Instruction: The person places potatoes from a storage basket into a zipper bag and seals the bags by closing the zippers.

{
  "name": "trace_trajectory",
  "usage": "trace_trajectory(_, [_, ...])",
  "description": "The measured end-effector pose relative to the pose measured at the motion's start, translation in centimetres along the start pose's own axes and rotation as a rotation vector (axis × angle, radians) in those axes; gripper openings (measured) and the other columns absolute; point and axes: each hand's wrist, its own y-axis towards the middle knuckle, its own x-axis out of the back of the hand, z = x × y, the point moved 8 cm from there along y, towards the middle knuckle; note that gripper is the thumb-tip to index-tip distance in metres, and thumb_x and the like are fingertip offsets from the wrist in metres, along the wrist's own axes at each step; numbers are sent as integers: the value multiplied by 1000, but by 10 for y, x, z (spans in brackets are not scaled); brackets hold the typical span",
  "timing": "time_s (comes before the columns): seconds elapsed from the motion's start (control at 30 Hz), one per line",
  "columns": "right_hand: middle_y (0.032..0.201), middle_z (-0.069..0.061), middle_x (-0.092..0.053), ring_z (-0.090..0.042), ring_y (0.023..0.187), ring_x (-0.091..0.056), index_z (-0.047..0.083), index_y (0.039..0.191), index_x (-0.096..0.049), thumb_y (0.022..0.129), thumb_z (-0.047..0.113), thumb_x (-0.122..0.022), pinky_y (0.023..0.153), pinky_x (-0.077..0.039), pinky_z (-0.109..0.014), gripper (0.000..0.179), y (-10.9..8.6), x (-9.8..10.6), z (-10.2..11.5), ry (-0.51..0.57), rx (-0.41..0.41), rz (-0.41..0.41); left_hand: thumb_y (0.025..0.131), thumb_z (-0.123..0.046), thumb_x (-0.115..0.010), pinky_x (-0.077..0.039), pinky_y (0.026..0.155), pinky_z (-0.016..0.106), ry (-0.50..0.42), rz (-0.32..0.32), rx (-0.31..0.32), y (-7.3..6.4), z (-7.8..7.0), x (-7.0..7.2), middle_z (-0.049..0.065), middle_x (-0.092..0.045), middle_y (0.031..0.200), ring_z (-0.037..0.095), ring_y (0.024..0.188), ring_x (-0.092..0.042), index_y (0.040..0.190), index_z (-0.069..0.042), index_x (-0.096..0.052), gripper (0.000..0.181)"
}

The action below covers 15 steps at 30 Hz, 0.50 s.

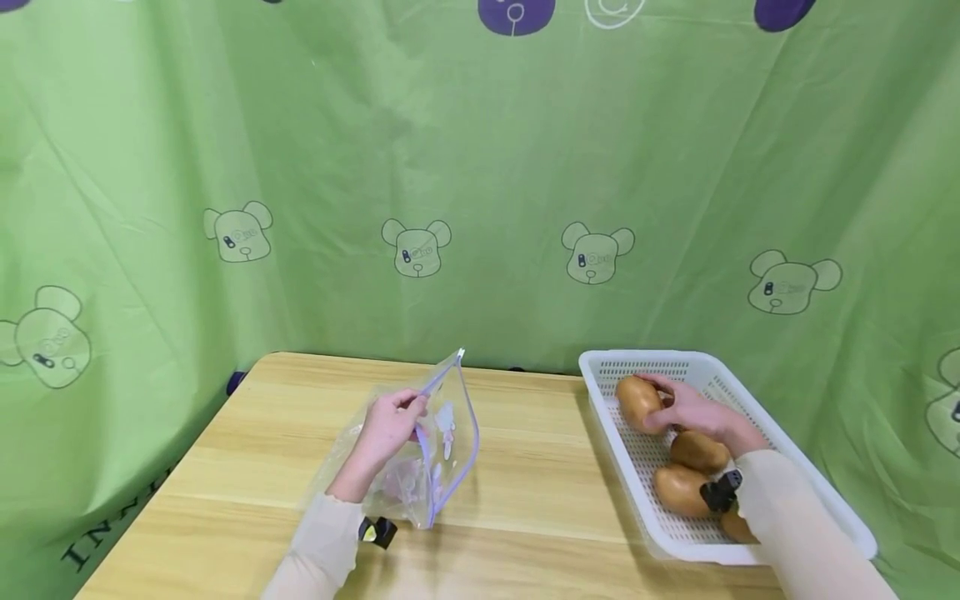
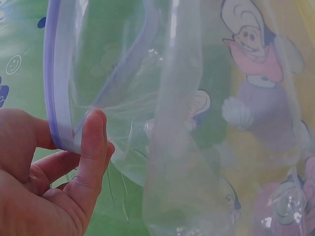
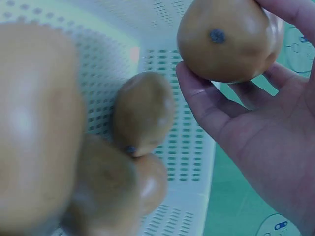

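The left hand point(image 1: 390, 423) pinched a bag point(image 1: 447, 442), lower middle; the right hand point(image 1: 693, 412) curled round a brown thing point(image 1: 637, 402), lower right.

The place seems to be a small screened corner, similar to a recording booth; whether it belongs to a home, a lab or an office cannot be told. Green cloth point(image 1: 495, 158) hangs in folds behind the table point(image 1: 540, 475) and along both sides, like a curtain. It carries printed bear heads point(image 1: 243, 235) and, at lower left, dark letters point(image 1: 97, 533). The table has a light wood-grain top, and its far edge is near the cloth.
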Motion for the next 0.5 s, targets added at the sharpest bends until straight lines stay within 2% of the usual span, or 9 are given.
trace_trajectory(0.07, [121,-23,-49,-28,101,-53,1,146,-24,72,10,-75,86,-46,-36,90,-1,3,6,22,0,-7,96,-13,-53,-58,56,32,-2,3,1,0,0,0,17,-62,87,15,56,-60,102,2,-68,22])
trace_trajectory(0.3, [127,-23,-47,-29,107,-49,2,147,-24,78,15,-72,90,-42,-34,85,-1,7,31,-62,86,-14,96,-12,-53,-58,57,32,-7,3,6,-1,0,-1,16,-62,87,15,56,-59,103,2,-67,22])
trace_trajectory(0.5, [130,-21,-47,-25,108,-49,1,146,-26,78,16,-73,91,-41,-30,84,-2,4,53,-62,127,-19,96,-13,-53,-58,57,32,-14,2,7,-1,-1,-1,18,-62,87,14,57,-60,104,2,-67,22])
